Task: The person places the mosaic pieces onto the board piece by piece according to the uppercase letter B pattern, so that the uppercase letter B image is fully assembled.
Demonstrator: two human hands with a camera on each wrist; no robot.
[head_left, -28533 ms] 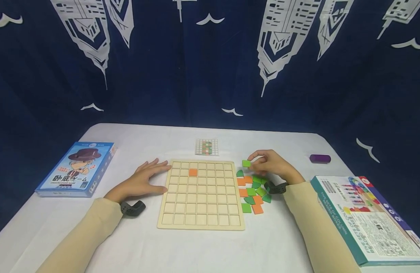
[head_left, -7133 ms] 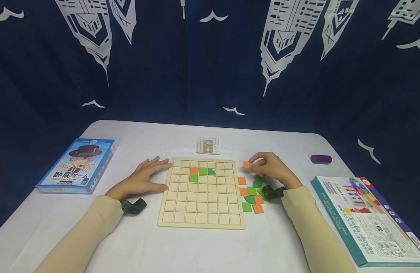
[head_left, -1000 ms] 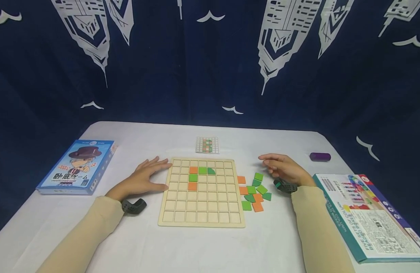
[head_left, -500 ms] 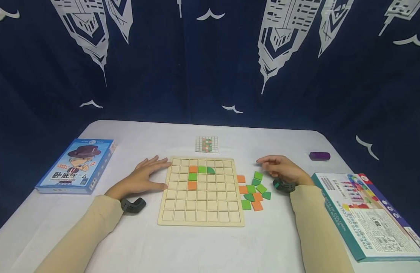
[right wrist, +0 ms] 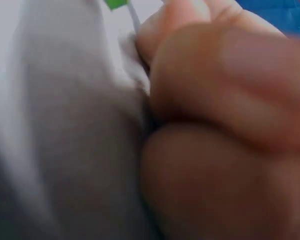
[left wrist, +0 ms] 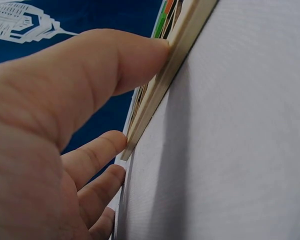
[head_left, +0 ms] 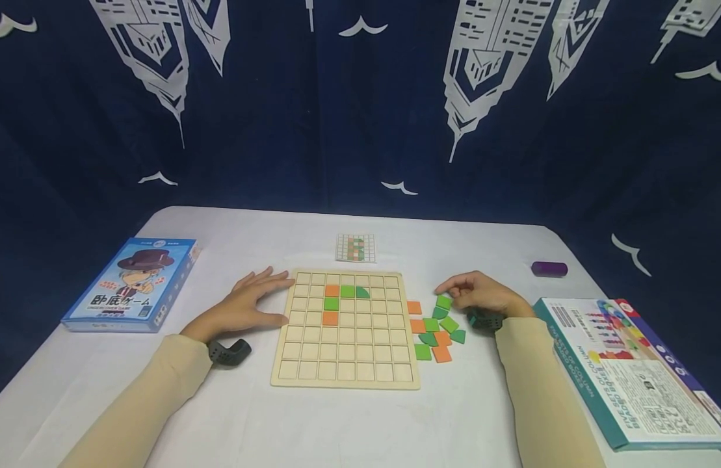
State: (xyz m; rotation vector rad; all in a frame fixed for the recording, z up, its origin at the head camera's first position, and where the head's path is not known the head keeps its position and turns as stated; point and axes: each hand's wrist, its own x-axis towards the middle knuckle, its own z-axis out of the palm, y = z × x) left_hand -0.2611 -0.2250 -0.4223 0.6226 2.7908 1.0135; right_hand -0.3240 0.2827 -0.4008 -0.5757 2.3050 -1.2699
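Observation:
My left hand (head_left: 246,312) lies at the left edge of the wooden grid board (head_left: 345,374), its fingers spread; thumb and fingertips touch the rim in the left wrist view. On the board sit an orange square tile (head_left: 333,290), a light green square tile (head_left: 348,291) and a dark green rounded tile (head_left: 363,293) in one row. Below the orange one come a green square (head_left: 331,303) and an orange square (head_left: 330,318). My right hand (head_left: 480,292) rests on the table, index finger and thumb close around a loose green square tile (head_left: 444,302); its other fingers curl under.
Loose orange, light green and dark green tiles (head_left: 442,354) lie right of the board. Behind it is a small pattern card (head_left: 355,248). A blue game box (head_left: 132,286) stands left, a larger teal-edged box (head_left: 638,377) right, and a purple object (head_left: 549,269) at the back right.
Since the earliest frame, two green squares, a dark green rounded tile and a second orange square have come onto the board. Lately my right hand has moved down to the loose green tile; my left stays.

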